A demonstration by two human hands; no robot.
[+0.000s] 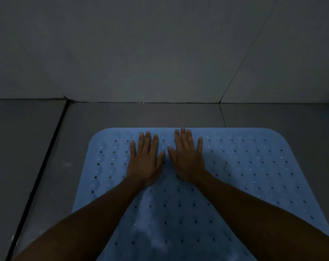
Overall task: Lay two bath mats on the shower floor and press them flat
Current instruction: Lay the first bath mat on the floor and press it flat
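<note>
A light blue bath mat (254,172) with rounded corners and rows of small holes lies on the grey shower floor (80,147), filling the lower middle of the view. My left hand (145,161) rests palm down on the mat near its far edge, fingers spread. Right beside it, my right hand (187,157) lies flat too, fingertips at the mat's far rim. Both hands hold nothing. Only one mat is in view.
A grey tiled wall (159,53) rises just beyond the mat's far edge. A dark groove (44,159) runs diagonally along the floor to the left of the mat. The scene is dim.
</note>
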